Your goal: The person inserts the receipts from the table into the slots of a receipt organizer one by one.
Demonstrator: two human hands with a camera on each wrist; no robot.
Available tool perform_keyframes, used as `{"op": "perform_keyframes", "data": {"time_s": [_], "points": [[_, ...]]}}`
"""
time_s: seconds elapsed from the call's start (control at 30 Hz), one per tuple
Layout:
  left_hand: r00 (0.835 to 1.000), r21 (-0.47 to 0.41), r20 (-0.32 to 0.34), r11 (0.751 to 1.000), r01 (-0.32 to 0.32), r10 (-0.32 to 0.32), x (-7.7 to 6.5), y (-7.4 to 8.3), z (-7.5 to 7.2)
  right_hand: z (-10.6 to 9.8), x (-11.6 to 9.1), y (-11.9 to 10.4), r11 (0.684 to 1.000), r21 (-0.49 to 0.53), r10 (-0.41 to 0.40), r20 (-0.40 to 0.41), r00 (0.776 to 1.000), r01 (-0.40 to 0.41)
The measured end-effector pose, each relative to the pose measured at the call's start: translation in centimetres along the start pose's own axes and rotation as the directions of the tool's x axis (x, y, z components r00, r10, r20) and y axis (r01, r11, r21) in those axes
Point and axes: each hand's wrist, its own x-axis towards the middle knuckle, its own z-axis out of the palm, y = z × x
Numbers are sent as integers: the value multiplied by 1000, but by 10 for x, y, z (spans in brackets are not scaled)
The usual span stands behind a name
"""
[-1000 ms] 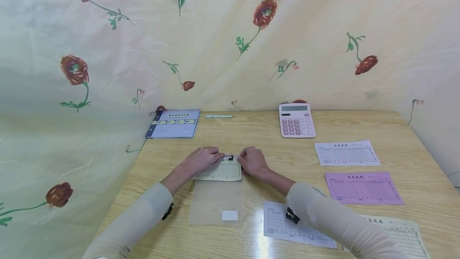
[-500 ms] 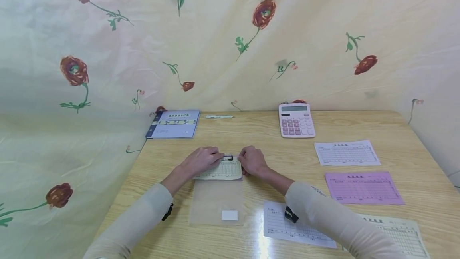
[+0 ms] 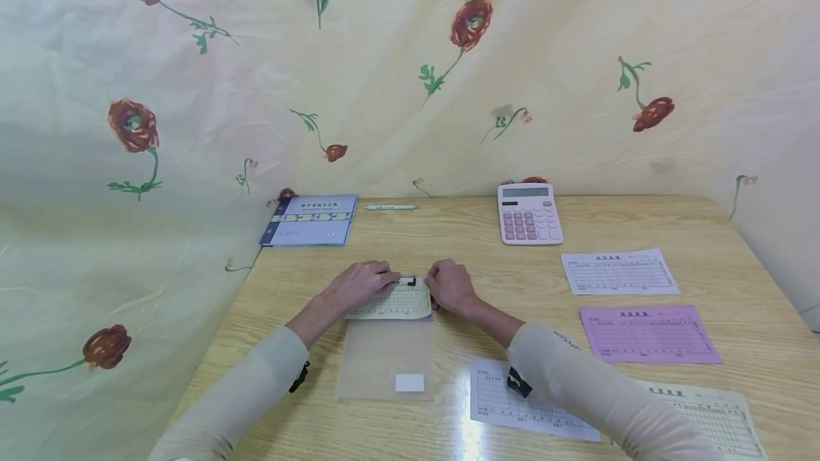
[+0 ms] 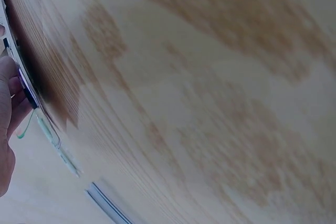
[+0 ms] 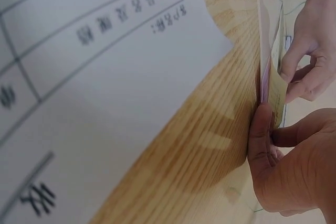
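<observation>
A translucent file folder (image 3: 384, 358) with a white label lies on the table. A pale yellow-green printed form (image 3: 403, 302) lies across its top part, with a purple sheet edge (image 5: 266, 80) under it in the right wrist view. At the folder's top edge is a small black clip (image 3: 410, 280). My left hand (image 3: 361, 286) pinches the top edge beside this clip. With thumb and fingers, my right hand (image 3: 452, 286) pinches the top right corner of the form and folder. The fingertips are partly hidden in the head view.
White forms (image 3: 620, 272), (image 3: 506, 393), a purple form (image 3: 650, 334) and a pale green form (image 3: 717, 411) lie at the right, partly under the right sleeve (image 3: 596, 383). A calculator (image 3: 529, 215), a pen (image 3: 391, 208) and a blue account book (image 3: 310, 221) line the back edge.
</observation>
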Motion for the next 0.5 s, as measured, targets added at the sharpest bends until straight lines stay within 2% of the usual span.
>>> {"op": "perform_keyframes", "data": {"time_s": [0.33, 0.5], "points": [[999, -51, 20, 998, 33, -32, -2, 0, -2, 0, 5, 2, 1000, -2, 27, 10, 1000, -27], [998, -79, 41, 995, 55, -52, -1, 1, -4, -3, 9, 2, 997, -78, 22, -4, 1000, -22]]}}
